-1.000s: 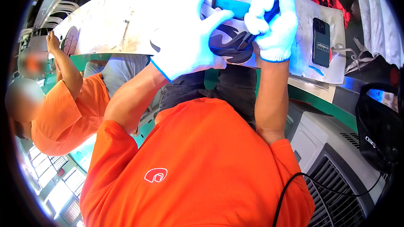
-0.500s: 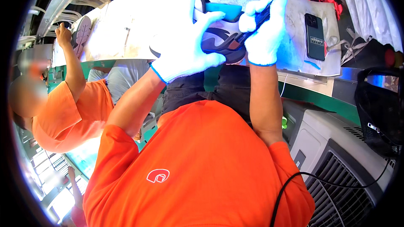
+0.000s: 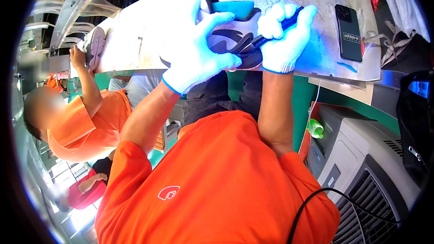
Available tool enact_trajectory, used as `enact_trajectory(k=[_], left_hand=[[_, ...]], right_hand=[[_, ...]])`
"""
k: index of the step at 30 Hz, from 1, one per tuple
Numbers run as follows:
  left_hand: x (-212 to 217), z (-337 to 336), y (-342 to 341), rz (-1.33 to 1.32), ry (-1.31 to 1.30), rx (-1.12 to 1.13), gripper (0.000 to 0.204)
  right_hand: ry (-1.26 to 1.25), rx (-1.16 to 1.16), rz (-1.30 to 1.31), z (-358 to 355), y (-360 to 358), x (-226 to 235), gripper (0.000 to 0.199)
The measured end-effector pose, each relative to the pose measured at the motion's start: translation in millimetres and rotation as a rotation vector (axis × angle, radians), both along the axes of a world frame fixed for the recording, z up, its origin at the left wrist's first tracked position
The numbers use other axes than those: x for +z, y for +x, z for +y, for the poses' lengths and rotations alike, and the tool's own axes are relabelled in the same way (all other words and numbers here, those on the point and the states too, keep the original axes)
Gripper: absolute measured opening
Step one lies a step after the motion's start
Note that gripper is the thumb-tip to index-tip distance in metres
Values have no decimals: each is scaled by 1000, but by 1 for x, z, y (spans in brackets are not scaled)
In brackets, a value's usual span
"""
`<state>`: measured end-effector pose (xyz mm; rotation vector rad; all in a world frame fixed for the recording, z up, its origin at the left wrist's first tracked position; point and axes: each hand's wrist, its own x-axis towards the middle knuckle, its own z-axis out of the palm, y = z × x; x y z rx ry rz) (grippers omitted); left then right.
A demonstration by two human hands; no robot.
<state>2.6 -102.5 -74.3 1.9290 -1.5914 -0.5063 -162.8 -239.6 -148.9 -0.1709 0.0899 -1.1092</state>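
Observation:
A white sneaker (image 3: 229, 33) with black and grey curved panels lies on the table, a teal shoe last (image 3: 235, 7) filling its opening. My left hand (image 3: 197, 47), in a white glove, grips it from the left, thumb and fingers around its side. In my gloved right hand (image 3: 284, 36) is a slim dark pen-shaped tool (image 3: 259, 41), slanting down to the left. Its thin tip is at the dark panels on the sneaker's near side; whether it touches them I cannot tell. Blue light tints the gloves and the shoe.
A dark phone (image 3: 349, 34) lies on the pale worktable (image 3: 149, 31) to the right. Another person (image 3: 92, 115) in orange sits at left, a hand by a shoe sole (image 3: 95, 49). A grey air cooler (image 3: 361, 153), a black cable (image 3: 350, 201) and a black bag (image 3: 413, 122) are at right.
The view has shifted, so the phone and cooler sit farther right. My right hand has tilted slightly with the tool, its tip still by the sneaker's side. My left hand keeps its hold.

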Motion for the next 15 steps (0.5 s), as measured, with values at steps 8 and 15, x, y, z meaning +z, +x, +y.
enact_trajectory(k=[8, 15], left_hand=[[4, 2, -7, -74, -51, 23, 88], [2, 5, -11, -3, -19, 34, 90]], right_hand=[[116, 227, -616, -5, 1, -28, 54], [24, 257, -534, -5, -2, -33, 56]])
